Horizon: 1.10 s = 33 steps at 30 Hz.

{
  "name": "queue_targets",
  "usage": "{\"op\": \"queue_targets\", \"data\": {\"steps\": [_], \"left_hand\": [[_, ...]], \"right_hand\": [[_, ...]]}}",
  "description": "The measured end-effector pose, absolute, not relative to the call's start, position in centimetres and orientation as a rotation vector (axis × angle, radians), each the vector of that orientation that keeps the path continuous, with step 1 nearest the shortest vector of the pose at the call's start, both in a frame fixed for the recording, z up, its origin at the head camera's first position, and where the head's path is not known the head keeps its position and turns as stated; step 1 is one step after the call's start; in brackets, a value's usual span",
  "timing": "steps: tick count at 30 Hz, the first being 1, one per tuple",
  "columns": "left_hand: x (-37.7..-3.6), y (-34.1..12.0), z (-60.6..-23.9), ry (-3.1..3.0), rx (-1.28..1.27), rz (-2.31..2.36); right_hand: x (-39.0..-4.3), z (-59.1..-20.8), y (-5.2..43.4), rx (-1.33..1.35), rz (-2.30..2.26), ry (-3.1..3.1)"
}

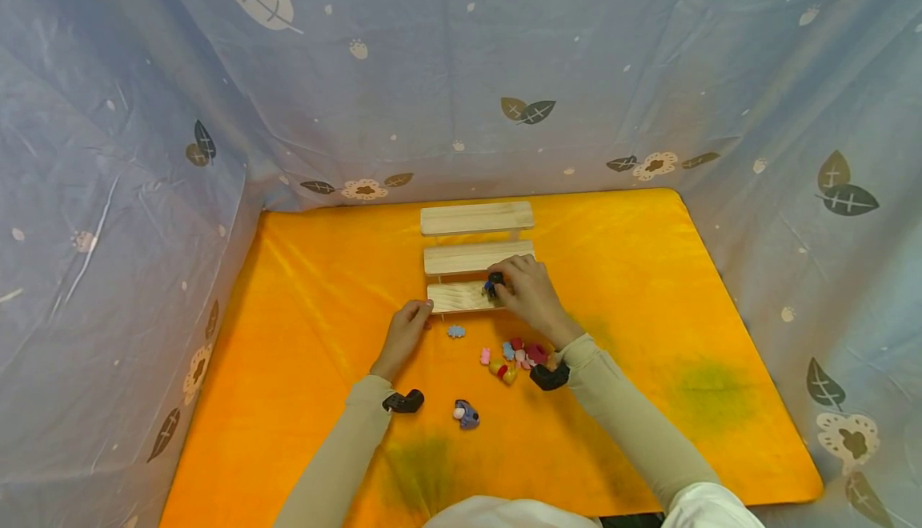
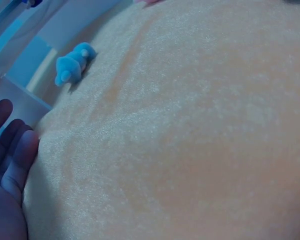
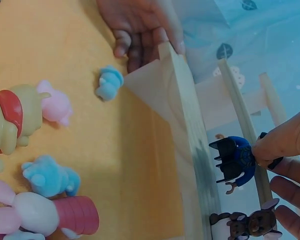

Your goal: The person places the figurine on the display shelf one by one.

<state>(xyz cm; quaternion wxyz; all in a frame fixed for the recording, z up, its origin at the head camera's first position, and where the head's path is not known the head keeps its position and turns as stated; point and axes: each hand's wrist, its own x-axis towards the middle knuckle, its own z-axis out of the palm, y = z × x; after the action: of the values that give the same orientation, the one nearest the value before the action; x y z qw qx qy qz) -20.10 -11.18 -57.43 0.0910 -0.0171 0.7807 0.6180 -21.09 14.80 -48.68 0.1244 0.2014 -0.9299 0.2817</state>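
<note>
A pale wooden three-step stand (image 1: 475,258) sits mid-table on the orange cloth (image 1: 648,312). My right hand (image 1: 502,282) pinches a small dark figure in a blue top (image 3: 234,163) and holds it at the lowest step (image 3: 190,125); its fingertips (image 3: 277,145) clamp the figure's side. A brown figure (image 3: 250,223) stands just beside it. My left hand (image 1: 420,314) grips the left end of that same step, with its fingers (image 3: 132,42) curled round the board's end. A light blue figure (image 1: 456,331) lies close to the left hand.
A cluster of small flocked figures (image 1: 513,356) lies in front of the stand: a yellow bear in red (image 3: 10,120), pink (image 3: 55,106) and blue (image 3: 50,177) ones. A grey-purple figure (image 1: 467,414) lies nearer me. Leaf-print fabric walls (image 1: 144,192) enclose three sides.
</note>
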Motion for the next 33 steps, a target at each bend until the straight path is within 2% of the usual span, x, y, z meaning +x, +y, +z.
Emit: {"op": "queue_targets", "data": {"steps": [33], "left_hand": [[-19.9, -11.19, -57.22, 2.307, -0.031, 1.853]], "right_hand": [[-20.66, -49.68, 14.75, 0.629, 0.63, -2.672]]}}
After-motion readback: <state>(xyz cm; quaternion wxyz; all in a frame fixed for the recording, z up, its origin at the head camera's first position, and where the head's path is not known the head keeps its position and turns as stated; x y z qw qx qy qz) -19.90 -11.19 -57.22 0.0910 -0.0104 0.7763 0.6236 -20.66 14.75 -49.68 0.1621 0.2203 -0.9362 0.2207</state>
